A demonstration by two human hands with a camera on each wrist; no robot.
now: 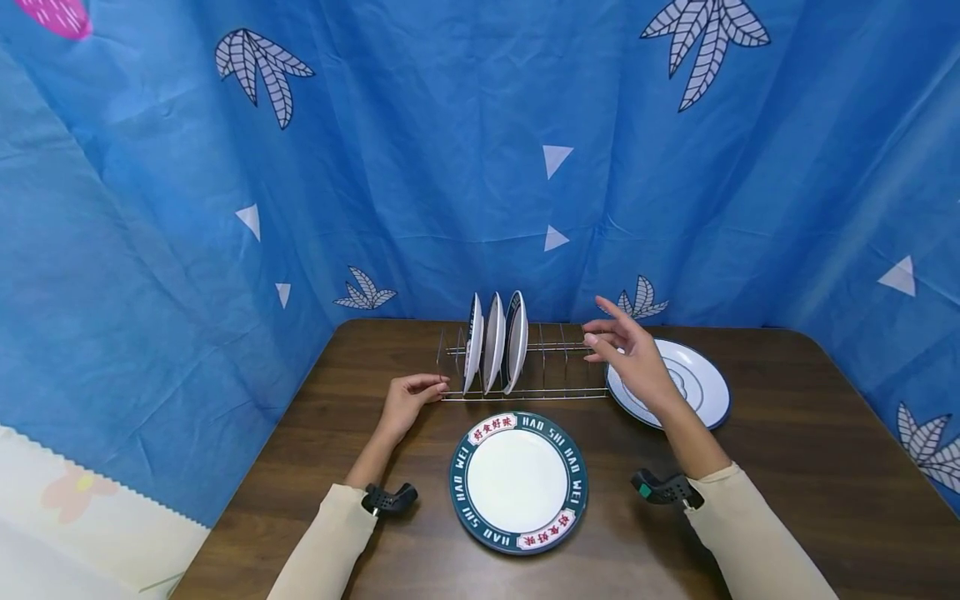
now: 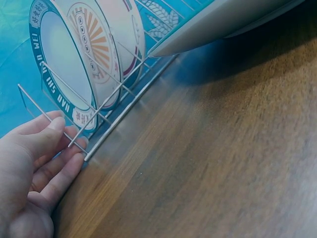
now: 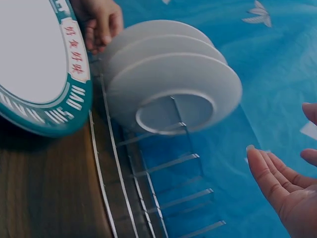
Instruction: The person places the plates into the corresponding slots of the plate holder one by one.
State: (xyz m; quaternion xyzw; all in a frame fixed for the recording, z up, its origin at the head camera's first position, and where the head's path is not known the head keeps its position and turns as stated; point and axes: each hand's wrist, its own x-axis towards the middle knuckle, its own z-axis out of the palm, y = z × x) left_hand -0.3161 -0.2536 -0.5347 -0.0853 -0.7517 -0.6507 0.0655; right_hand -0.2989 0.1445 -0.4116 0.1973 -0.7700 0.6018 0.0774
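Observation:
A wire dish rack [image 1: 555, 397] stands toward the back of the table, with three plates [image 1: 517, 343] upright in its left half. My left hand [image 1: 407, 406] pinches the rack's left end; in the left wrist view thumb and fingers close round its end wire [image 2: 35, 106]. My right hand [image 1: 636, 360] hovers by the rack's right end with fingers apart, holding nothing; the right wrist view shows its fingers [image 3: 271, 173] clear of the wires. A green-rimmed plate [image 1: 517, 483] with lettering lies flat in front of the rack.
To the right, partly behind my right forearm, a white plate [image 1: 705, 387] with a thin blue rim lies on the brown wooden table [image 1: 795, 467]. A blue patterned curtain [image 1: 450, 167] hangs behind the table and along its sides.

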